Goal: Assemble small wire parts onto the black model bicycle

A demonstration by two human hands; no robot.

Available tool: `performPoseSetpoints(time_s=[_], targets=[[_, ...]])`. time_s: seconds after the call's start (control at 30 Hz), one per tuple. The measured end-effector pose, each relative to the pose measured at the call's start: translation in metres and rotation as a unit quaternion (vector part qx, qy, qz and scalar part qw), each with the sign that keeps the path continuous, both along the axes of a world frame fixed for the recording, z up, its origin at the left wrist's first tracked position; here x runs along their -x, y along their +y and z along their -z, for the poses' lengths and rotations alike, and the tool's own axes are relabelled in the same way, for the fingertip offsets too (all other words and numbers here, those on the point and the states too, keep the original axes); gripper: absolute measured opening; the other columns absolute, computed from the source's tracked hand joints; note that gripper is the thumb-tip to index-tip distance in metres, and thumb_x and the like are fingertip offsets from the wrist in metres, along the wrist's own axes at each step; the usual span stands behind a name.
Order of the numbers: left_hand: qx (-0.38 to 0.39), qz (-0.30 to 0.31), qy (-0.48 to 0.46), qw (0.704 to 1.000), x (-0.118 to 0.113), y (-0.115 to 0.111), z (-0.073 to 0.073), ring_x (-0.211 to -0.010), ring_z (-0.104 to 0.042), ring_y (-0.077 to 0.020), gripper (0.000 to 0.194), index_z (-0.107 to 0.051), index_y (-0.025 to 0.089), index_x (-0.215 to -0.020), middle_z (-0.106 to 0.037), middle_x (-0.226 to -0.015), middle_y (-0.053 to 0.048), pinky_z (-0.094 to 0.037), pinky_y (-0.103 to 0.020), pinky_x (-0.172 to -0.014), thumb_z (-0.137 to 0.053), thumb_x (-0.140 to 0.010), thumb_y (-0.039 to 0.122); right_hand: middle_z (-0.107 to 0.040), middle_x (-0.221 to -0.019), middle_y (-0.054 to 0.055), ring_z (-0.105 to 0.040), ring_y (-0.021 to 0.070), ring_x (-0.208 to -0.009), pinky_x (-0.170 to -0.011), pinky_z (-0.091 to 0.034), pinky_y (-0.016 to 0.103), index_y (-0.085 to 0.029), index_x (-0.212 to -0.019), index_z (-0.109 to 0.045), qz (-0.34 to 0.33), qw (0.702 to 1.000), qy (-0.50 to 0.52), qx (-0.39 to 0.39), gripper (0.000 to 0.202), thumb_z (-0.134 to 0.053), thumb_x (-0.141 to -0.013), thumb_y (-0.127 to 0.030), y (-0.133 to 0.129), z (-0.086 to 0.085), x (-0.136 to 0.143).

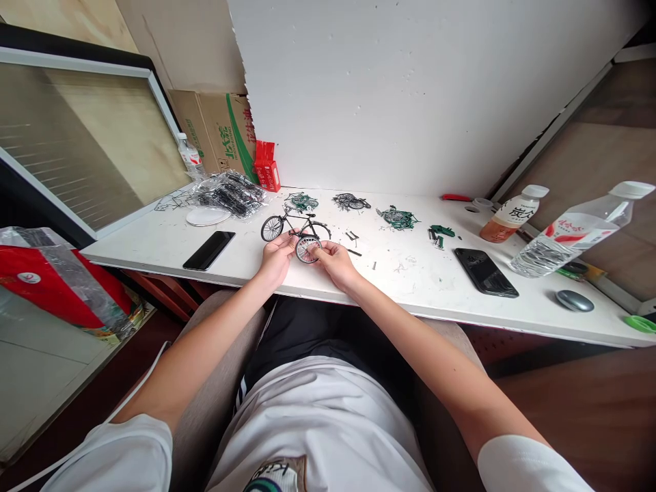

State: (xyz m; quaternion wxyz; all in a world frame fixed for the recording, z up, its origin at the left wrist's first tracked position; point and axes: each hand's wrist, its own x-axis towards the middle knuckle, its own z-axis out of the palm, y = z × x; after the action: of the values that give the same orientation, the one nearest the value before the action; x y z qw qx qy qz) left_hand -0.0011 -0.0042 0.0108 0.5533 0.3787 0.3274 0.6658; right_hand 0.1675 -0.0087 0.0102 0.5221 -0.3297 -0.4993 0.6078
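Note:
A small black model bicycle point(290, 217) is held up just above the table's front part. My left hand point(279, 256) is closed on its frame from below and the left side. Between the fingers of my right hand point(334, 260) is a loose-looking spoked wheel point(307, 249), held in front of the bicycle's rear end. Whether that wheel touches the frame I cannot tell. The bicycle's front wheel point(272, 229) stands out to the left. Thin black pieces point(352, 236) lie to the right of my hands.
Piles of dark green parts point(398, 217) and black parts point(351, 201) lie behind. Bagged parts point(230, 193) sit back left. Phones point(209, 250) point(486, 272) flank my hands. Bottles point(574, 229) point(514, 213) and a grey mouse point(575, 301) stand right. A white panel point(410, 96) rises behind the table point(410, 280).

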Motion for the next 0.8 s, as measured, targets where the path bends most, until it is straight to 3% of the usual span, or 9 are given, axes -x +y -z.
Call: performPoseSetpoints(time_s=[0.3,0.47,0.67,0.8], targets=[[0.004,-0.03,0.008,1.0,0.0023,0.0025,0.0039,-0.117,-0.074,-0.0219,0.035,-0.081,0.017,-0.109,-0.082,-0.122,-0.011,-0.056,-0.035,-0.104,-0.092,-0.076,0.02,-0.081,-0.088,0.006,-0.075,0.0208,-0.086,-0.083,-0.062,0.034,-0.02,-0.088,-0.074,0.049,0.999,0.014,0.003,0.057,-0.101,-0.063,-0.064,-0.0018,-0.0028,-0.0003],[-0.007,-0.057,0.038,0.998,0.0005,0.0024,0.005,-0.117,-0.074,-0.0242,0.044,-0.081,0.016,-0.112,-0.082,-0.122,-0.013,-0.055,-0.039,-0.106,-0.098,-0.072,0.027,-0.077,-0.079,-0.002,-0.077,0.0209,-0.082,-0.083,-0.062,0.035,-0.023,-0.11,-0.063,0.089,0.994,0.066,0.022,0.07,-0.106,-0.061,-0.051,-0.0013,-0.0035,0.0002],[-0.037,-0.092,0.051,0.994,-0.0005,0.0058,0.008,-0.119,-0.074,-0.0268,0.046,-0.079,0.015,-0.109,-0.081,-0.125,-0.015,-0.055,-0.04,-0.107,-0.098,-0.072,0.034,-0.08,-0.088,-0.005,-0.079,0.0195,-0.087,-0.095,-0.061,0.038,-0.028,-0.12,-0.053,0.049,0.995,0.085,0.02,0.081,-0.106,-0.06,-0.038,-0.0018,-0.0009,0.0006],[-0.049,-0.114,0.082,0.989,-0.0012,0.0048,0.0087,-0.118,-0.074,-0.0265,0.041,-0.077,0.016,-0.109,-0.08,-0.121,-0.016,-0.055,-0.038,-0.105,-0.094,-0.076,0.033,-0.08,-0.087,-0.004,-0.079,0.0195,-0.087,-0.094,-0.061,0.038,-0.028,-0.12,-0.052,0.059,0.995,0.079,0.016,0.08,-0.105,-0.062,-0.04,-0.0015,0.0009,0.0003]])
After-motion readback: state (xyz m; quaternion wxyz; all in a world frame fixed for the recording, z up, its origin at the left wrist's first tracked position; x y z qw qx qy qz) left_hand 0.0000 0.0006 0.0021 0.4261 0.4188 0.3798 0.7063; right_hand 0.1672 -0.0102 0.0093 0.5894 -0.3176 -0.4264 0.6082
